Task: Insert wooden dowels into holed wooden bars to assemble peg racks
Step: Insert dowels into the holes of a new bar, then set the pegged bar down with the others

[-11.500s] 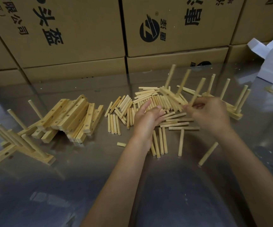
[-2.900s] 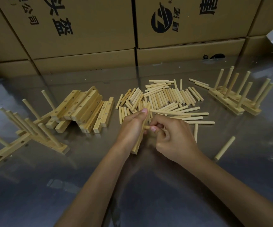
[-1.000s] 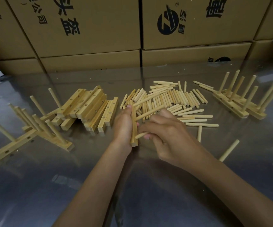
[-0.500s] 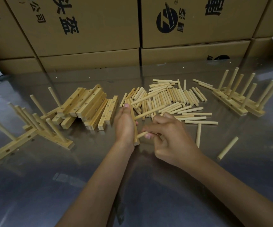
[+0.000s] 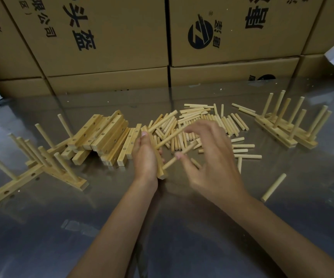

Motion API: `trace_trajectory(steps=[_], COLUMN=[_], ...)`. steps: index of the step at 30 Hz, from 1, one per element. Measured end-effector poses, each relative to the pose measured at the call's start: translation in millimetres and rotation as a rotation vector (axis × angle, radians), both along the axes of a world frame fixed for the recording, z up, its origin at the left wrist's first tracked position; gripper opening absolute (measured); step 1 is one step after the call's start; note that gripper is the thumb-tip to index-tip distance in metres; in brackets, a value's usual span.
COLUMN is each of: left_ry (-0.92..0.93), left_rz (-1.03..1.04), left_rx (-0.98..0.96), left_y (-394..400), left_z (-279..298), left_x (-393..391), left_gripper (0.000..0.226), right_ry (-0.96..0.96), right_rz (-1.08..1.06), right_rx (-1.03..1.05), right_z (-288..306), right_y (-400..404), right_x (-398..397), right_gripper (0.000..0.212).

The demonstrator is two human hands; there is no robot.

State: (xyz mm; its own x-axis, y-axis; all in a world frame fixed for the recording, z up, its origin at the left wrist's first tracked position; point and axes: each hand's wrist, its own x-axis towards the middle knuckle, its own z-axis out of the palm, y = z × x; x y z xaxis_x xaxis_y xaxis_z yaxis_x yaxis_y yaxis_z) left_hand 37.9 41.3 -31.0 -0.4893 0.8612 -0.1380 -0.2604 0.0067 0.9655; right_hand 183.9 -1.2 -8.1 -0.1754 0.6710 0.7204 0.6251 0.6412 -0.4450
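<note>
The left hand gripped a holed bar at mid-table, fingers curled round it, near end just off the metal table. Two dowels stuck out of the bar toward the right. The right hand hovered just right of them, fingers spread and loose, blurred, holding nothing. Loose dowels lay beyond; spare bars piled left; finished racks stood far right.
</note>
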Motion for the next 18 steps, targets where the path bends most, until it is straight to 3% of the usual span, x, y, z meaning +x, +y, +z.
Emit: trace_trajectory(steps=[3, 7, 12, 18], left_ry=[-0.084, -0.127, -0.138, 0.033], left_rz=[0.086, 0.113, 0.08, -0.04], left_rx=[-0.022, -0.041, -0.058, -0.026], left_y=[4.8, 6.0, 2.8, 10.7], left_z=[0.7, 0.7, -0.4, 2.2], left_x=[-5.1, -4.5, 5.5, -2.2], left_gripper=[0.04, 0.042, 0.043, 0.035], right_ry=[0.184, -0.027, -0.107, 0.33], right_rz=[-0.029, 0.177, 0.189, 0.134], right_rx=[-0.171, -0.544, -0.478, -0.687], right_z=[0.5, -16.6, -28.1, -13.1], right_y=[2.9, -0.7, -2.7, 11.5], right_x=[4.5, -2.6, -11.2, -12.8], right_gripper=[0.018, 0.038, 0.032, 0.01])
